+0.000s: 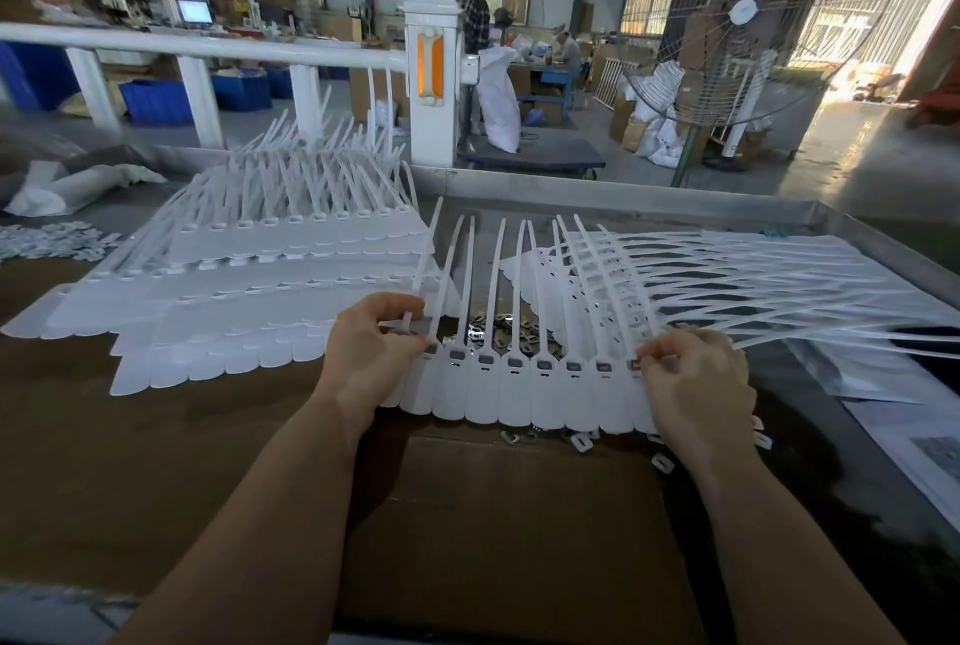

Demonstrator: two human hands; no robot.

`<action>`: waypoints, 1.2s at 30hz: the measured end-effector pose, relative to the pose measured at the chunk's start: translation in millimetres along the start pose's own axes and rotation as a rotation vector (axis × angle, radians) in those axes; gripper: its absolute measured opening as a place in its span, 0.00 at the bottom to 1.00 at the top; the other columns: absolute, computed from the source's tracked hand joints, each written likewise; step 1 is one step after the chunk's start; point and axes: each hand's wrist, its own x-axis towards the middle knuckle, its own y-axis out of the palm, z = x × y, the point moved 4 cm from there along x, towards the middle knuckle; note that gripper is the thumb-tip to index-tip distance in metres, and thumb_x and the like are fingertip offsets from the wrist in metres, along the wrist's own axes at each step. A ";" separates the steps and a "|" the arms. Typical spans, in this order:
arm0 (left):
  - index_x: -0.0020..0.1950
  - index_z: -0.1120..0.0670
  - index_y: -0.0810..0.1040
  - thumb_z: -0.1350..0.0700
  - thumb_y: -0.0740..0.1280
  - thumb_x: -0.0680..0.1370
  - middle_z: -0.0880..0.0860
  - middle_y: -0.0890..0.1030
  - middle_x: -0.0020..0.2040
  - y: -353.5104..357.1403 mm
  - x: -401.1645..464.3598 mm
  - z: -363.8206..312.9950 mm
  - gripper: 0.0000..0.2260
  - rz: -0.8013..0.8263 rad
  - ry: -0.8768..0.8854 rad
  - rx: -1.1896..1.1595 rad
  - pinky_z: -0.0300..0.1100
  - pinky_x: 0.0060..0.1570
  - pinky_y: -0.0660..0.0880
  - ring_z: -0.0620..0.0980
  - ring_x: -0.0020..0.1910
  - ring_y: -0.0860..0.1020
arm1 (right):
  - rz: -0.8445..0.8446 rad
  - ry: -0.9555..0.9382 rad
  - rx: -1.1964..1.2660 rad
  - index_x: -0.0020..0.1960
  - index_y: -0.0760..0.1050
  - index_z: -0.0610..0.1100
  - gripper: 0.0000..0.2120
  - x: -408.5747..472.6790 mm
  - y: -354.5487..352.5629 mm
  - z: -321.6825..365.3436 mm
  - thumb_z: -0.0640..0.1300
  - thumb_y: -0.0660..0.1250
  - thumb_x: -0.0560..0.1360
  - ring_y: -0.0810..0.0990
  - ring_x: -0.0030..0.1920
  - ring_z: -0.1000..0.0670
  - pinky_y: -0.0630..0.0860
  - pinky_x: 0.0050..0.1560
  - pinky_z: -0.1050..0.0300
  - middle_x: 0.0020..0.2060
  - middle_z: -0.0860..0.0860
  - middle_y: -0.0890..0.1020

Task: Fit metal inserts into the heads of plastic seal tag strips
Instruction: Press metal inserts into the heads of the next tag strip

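Two bare hands work one joined row of white plastic seal tag strips (524,384) lying flat on the brown workbench (156,436), heads up, likely so each socket faces the fingers. Left hand (371,348) pinches the row's end strip, apparently steadying it. Right hand (698,384) curls its fingertips (649,358) onto a head at the opposite end, probably seating an insert; none is visible. Loose small metal inserts (498,325) lie between the hands, just beyond the row.
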 end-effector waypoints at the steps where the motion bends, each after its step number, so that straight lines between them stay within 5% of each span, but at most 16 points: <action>1: 0.52 0.48 0.78 0.63 0.71 0.72 0.48 0.77 0.49 0.3 0.3 0.2 0.14 -0.001 -0.001 0.002 0.37 0.40 0.72 0.48 0.48 0.75 | 0.000 -0.001 -0.003 0.46 0.79 0.46 0.05 -0.1 -0.1 -0.1 0.42 0.65 0.76 0.65 0.62 0.45 0.63 0.61 0.46 0.59 0.46 0.73; 14: 0.50 0.46 0.78 0.63 0.71 0.72 0.45 0.76 0.48 0.0 1.4 3.9 0.13 -0.017 0.010 0.026 0.38 0.42 0.71 0.46 0.48 0.74 | -0.108 -0.063 0.049 0.49 0.81 0.46 0.07 -3.9 -5.2 3.4 0.39 0.66 0.75 0.69 0.59 0.44 0.66 0.60 0.43 0.54 0.46 0.76; 22: 0.52 0.47 0.78 0.63 0.70 0.72 0.43 0.74 0.46 0.8 2.9 4.0 0.13 -0.034 0.020 0.033 0.34 0.39 0.70 0.41 0.45 0.73 | -0.154 -0.288 0.038 0.43 0.81 0.43 0.07 -12.4 -4.8 18.6 0.33 0.70 0.69 0.75 0.53 0.44 0.65 0.54 0.47 0.47 0.48 0.78; 28: 0.51 0.47 0.78 0.63 0.70 0.72 0.47 0.77 0.50 0.4 2.6 4.5 0.13 -0.028 0.025 0.033 0.37 0.43 0.71 0.48 0.51 0.75 | -0.179 -0.122 -0.031 0.47 0.81 0.46 0.14 -9.4 -5.7 6.9 0.30 0.63 0.71 0.70 0.57 0.45 0.58 0.57 0.49 0.52 0.48 0.77; 36: 0.50 0.45 0.77 0.63 0.70 0.72 0.50 0.78 0.53 1.2 1.6 4.0 0.13 -0.024 0.008 0.025 0.38 0.45 0.71 0.50 0.53 0.76 | -0.082 -0.126 -0.106 0.49 0.82 0.48 0.14 -7.7 -1.1 4.2 0.32 0.64 0.72 0.68 0.60 0.47 0.60 0.60 0.48 0.56 0.49 0.75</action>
